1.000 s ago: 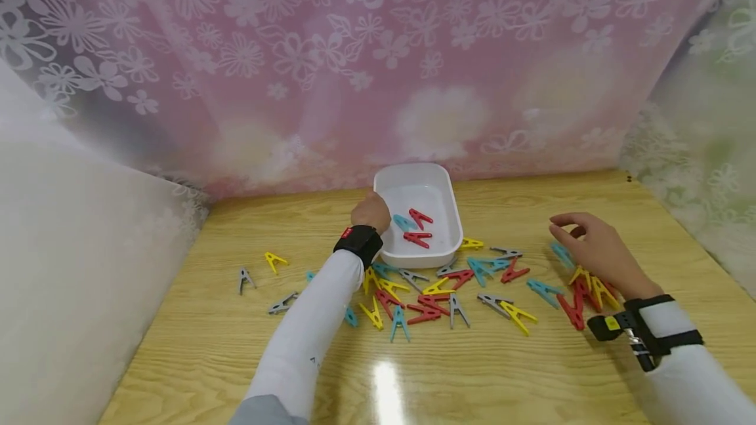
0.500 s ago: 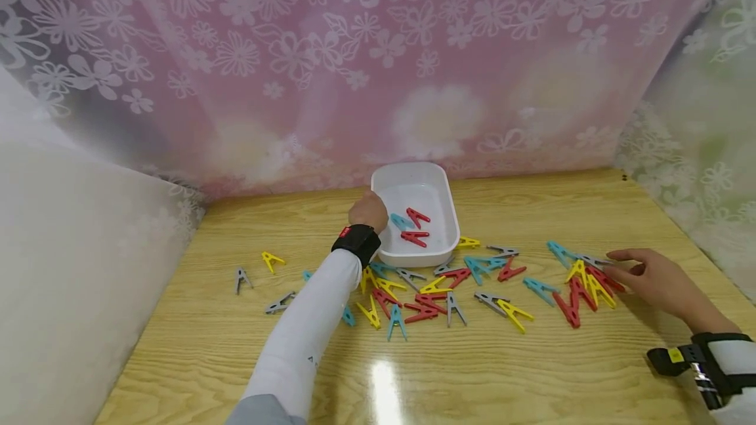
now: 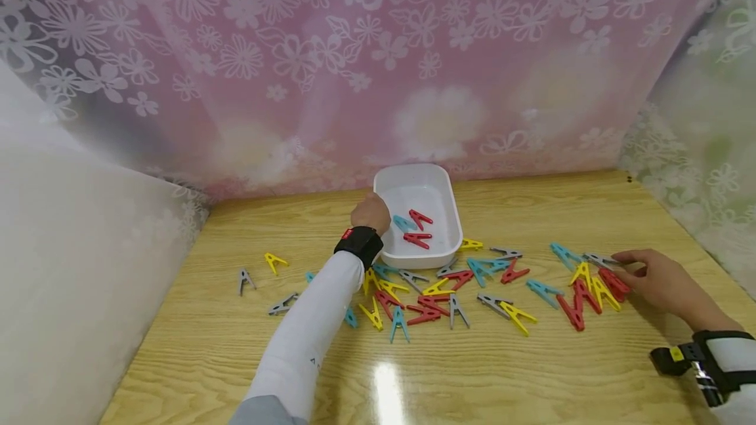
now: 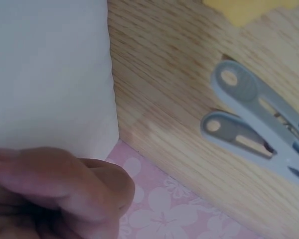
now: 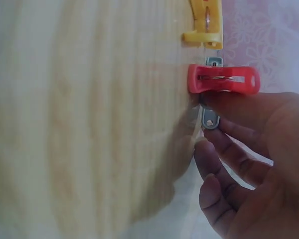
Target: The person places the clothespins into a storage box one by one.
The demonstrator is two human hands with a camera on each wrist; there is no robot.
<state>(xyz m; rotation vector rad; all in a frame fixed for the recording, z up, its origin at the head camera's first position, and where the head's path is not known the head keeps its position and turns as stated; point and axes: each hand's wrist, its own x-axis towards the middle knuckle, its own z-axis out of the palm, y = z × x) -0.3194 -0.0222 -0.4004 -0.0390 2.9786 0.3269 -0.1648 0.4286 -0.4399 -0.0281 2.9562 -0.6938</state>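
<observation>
Clothespins (image 3: 434,302) in red, yellow, blue and grey lie scattered over the wooden table (image 3: 484,372) in the head view, thickest on the near side of the white tray (image 3: 422,261), with a second cluster at the right. The tray stands toward the far side, close to the pink flowered cloth (image 3: 366,84), and inside it I see two red pegs (image 3: 417,239) and one blue peg (image 3: 404,222), lying near one another. My left hand (image 3: 371,213) curls at the tray's left rim and grips it, while my left sleeve (image 3: 313,320) passes above a few of the clothespins. To the left of the pile lie a yellow peg (image 3: 275,262) and two grey pegs (image 3: 245,279). My right hand (image 3: 658,277) is at the right cluster, its thumb and forefinger pinching the right end of a grey clothespin (image 3: 599,260); a blue clothespin (image 3: 565,254) lies just left of that, and a red clothespin (image 3: 615,285) is right beside my thumb. In the left wrist view, my thumb and bent fingers are by the tray's white wall, and one grey peg rests on the wood, apart from my hand. A yellow thing (image 4: 244,10) there is too blurred to name. In the right wrist view, the grey clothespin's tip shows between my thumb and forefinger, with the red clothespin against my thumb and a yellow clothespin (image 5: 214,37) near it.
</observation>
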